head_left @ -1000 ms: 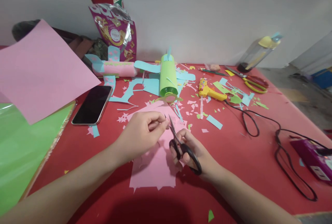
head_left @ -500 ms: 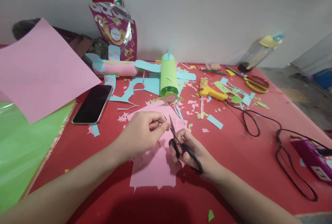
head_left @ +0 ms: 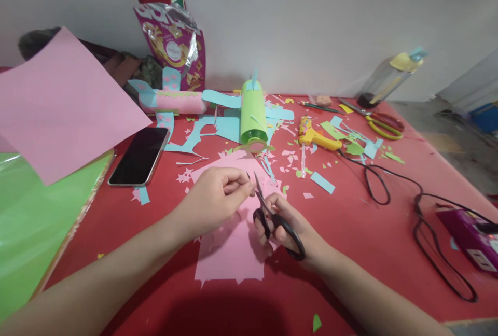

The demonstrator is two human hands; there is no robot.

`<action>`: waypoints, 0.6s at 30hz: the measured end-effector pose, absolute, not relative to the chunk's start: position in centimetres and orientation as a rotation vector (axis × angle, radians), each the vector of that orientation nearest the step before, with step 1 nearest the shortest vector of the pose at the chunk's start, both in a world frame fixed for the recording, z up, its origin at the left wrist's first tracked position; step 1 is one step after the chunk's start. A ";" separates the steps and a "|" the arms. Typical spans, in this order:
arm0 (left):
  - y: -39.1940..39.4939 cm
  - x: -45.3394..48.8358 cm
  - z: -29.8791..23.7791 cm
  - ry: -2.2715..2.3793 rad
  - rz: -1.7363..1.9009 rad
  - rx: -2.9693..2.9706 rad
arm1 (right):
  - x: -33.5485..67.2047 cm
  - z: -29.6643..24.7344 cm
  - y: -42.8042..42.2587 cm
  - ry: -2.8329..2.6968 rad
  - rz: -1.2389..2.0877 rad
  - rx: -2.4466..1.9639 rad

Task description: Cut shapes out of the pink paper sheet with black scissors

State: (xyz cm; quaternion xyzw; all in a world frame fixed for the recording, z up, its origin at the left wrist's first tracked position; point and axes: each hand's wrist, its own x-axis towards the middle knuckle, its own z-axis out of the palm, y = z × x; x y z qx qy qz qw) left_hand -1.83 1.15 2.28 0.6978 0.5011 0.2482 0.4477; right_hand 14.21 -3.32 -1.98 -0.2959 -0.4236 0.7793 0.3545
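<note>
Scissors [head_left: 275, 218] up over pink sheet [head_left: 229, 263] on desk [head_left: 361, 242], R hand [head_left: 302, 229] gripping handles, blades look parted; L hand [head_left: 212, 196] fingers pinched, can't tell on what. Tiny snips, pls, tips off skin!

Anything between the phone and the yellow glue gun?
Yes, in the head view: cut blue paper, the green tube and small pink scraps.

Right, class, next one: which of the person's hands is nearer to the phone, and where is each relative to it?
The left hand. It is to the right of the phone and nearer the camera; the right hand, holding the scissors, is farther right.
</note>
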 end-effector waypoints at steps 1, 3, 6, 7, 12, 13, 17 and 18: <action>1.2 -1.8 2.2 1.227 0.615 1.711 | 14.2 -2.0 -3.3 -1.101 2.013 -0.767; 1.2 -1.7 2.2 1.208 0.620 1.683 | 14.3 -1.9 -3.4 -1.118 2.008 -0.776; 1.1 -1.6 2.2 1.208 0.624 1.660 | 14.3 -1.9 -3.3 -1.132 2.001 -0.784; 1.1 -1.6 2.2 1.211 0.623 1.655 | 14.3 -1.9 -3.3 -1.134 1.998 -0.783; 1.1 -1.5 2.2 1.210 0.645 1.641 | 14.3 -2.0 -3.3 -1.120 1.999 -0.768; 1.1 -1.5 2.2 1.208 0.650 1.638 | 14.3 -2.0 -3.3 -1.115 1.998 -0.770; 1.1 -1.4 2.2 1.203 0.666 1.628 | 14.2 -1.9 -3.3 -1.129 1.983 -0.799; 1.0 -1.3 2.2 1.205 0.674 1.624 | 14.2 -1.9 -3.3 -1.133 1.982 -0.803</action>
